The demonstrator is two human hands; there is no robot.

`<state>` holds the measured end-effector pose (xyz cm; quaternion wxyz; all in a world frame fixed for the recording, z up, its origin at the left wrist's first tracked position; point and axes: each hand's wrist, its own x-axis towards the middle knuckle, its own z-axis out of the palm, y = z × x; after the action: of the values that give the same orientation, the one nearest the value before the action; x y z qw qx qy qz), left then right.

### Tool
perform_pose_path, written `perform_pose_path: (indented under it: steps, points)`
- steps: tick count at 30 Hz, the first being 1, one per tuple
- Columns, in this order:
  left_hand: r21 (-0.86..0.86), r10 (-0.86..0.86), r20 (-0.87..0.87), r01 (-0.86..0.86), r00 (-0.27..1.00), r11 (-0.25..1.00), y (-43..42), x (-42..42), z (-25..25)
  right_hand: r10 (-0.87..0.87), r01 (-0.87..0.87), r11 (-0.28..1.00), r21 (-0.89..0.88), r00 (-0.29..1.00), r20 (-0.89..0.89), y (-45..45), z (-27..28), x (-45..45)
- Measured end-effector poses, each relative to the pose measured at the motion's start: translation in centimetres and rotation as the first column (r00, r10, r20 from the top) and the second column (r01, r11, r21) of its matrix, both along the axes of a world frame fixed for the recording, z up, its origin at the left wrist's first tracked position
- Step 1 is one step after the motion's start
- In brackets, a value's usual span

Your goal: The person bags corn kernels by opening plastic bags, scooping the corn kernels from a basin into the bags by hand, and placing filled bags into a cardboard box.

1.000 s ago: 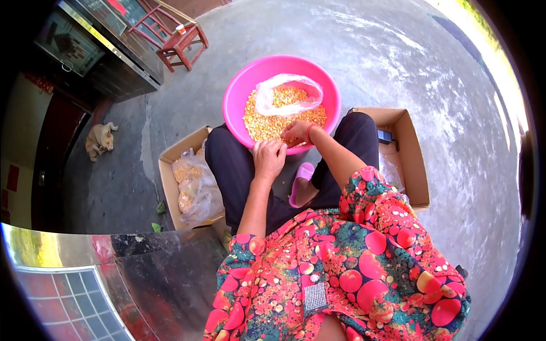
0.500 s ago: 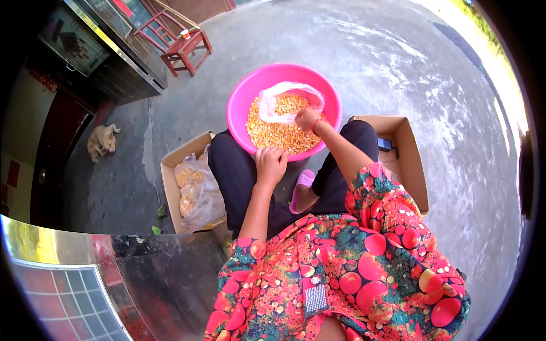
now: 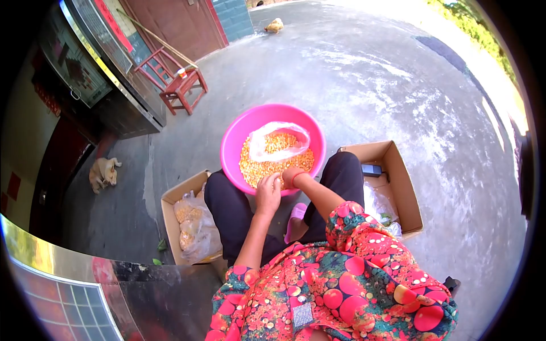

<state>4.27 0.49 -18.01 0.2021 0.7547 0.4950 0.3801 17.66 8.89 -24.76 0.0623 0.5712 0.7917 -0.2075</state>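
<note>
At the near edge of the round, bright pink plastic tub (image 3: 230, 145), the left hand (image 3: 269, 192) and right hand (image 3: 290, 178) sit close together; the step in hand seems to be handling the yellow-orange corn kernels (image 3: 259, 169) inside it. Whether either grip is narrow or holding any kernels, I cannot tell. The next move likely calls for care near the rim. The kernels look small, loose and glossy, surrounding 1 open, translucent white plastic bag (image 3: 257, 146).

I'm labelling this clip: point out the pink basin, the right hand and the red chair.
Pink basin (image 3: 235, 140): head view, left inner wall.
Right hand (image 3: 289, 177): head view, its back.
Red chair (image 3: 181, 84): head view, the seat.
</note>
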Motion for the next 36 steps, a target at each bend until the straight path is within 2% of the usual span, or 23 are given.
perform_pose_path:
  steps: [1,3,5,6,8,9,11,12,14,17,19,20,21,23,26,28,29,31,32,36]
  points:
    - [0.091,-0.021,0.106,0.011,0.994,0.996,0.3,1.0,0.0,0.024,-0.018,0.999,0.035,0.987,-0.158,2.5,-5.7,0.2]
    - [0.133,-0.178,0.016,0.174,0.984,0.976,-0.5,3.2,3.0,-0.025,0.024,1.000,-0.009,0.998,-0.058,2.0,-4.8,-0.4]
    - [0.077,-0.355,-0.088,0.362,0.931,0.929,-1.3,5.2,3.1,-0.042,0.042,0.998,-0.043,0.999,-0.012,1.7,-3.2,-1.0]
    - [0.080,-0.358,-0.088,0.365,0.930,0.928,-2.0,5.6,3.9,-0.053,0.053,0.997,-0.055,0.999,0.002,1.5,-2.7,-1.1]
    - [0.078,-0.335,-0.253,0.364,0.907,0.928,-3.5,6.1,5.7,-0.067,0.068,0.995,-0.071,0.998,0.019,1.2,-1.8,-1.1]
    - [0.078,-0.336,-0.255,0.366,0.907,0.927,-4.1,6.5,6.8,-0.073,0.074,0.994,-0.080,0.997,0.020,0.8,-1.4,-1.0]
    - [-0.090,-0.611,0.056,0.613,0.790,0.785,-5.3,7.0,8.6,-0.083,0.085,0.992,-0.088,0.996,0.026,0.5,-0.7,-0.8]
    - [-0.092,-0.612,0.055,0.614,0.789,0.784,-6.0,7.6,9.0,-0.070,0.072,0.992,-0.102,0.997,0.019,0.1,-0.1,-0.6]
    - [0.049,-0.709,0.209,0.717,0.673,0.695,-7.4,8.5,9.4,-0.027,0.028,0.991,-0.132,1.000,0.007,0.0,0.9,-0.4]
    - [0.046,-0.742,0.289,0.766,0.604,0.641,-7.6,8.5,11.1,-0.016,0.015,0.996,-0.091,1.000,-0.012,-0.5,1.6,-0.3]
    - [0.026,-0.736,0.308,0.768,0.603,0.640,-7.1,8.2,11.0,-0.006,0.005,0.997,-0.081,1.000,-0.016,-0.6,1.9,-0.3]
    - [-0.027,-0.732,0.342,0.785,0.589,0.619,-6.9,8.1,11.1,0.005,-0.006,0.997,-0.074,1.000,-0.019,-0.7,2.0,-0.4]
    - [-0.080,-0.726,0.378,0.801,0.575,0.593,-6.7,8.1,11.2,0.005,-0.007,0.997,-0.077,1.000,-0.020,-0.1,0.5,-0.4]
    - [-0.080,-0.726,0.369,0.798,0.580,0.597,-6.8,8.0,11.8,0.021,-0.016,0.993,-0.118,0.999,0.042,1.1,-2.1,-0.5]
    - [-0.038,-0.781,0.273,0.818,0.561,0.574,-7.2,8.1,13.6,0.011,-0.012,0.989,-0.149,1.000,-0.010,-0.6,2.5,-0.5]
    - [-0.286,-0.742,0.270,0.787,0.613,0.546,-7.7,8.1,14.7,0.030,-0.031,0.990,-0.140,1.000,-0.003,-0.8,3.2,-0.5]
    - [-0.288,-0.742,0.271,0.787,0.613,0.546,-7.7,8.3,14.5,0.051,-0.050,0.991,-0.128,0.999,0.004,-1.0,3.5,-0.6]
    - [-0.152,-0.690,0.247,0.731,0.680,0.666,-7.5,9.2,13.3,0.032,-0.031,0.996,-0.087,0.999,0.014,0.5,-1.0,-0.5]
    - [-0.005,-0.701,0.177,0.713,0.690,0.701,-6.8,9.6,11.5,0.013,-0.012,0.999,-0.045,1.000,0.025,1.1,-2.6,-0.5]
    - [0.033,-0.707,0.127,0.709,0.696,0.704,-6.5,9.5,10.4,0.006,-0.004,0.997,-0.075,1.000,0.029,0.2,-0.1,-0.6]
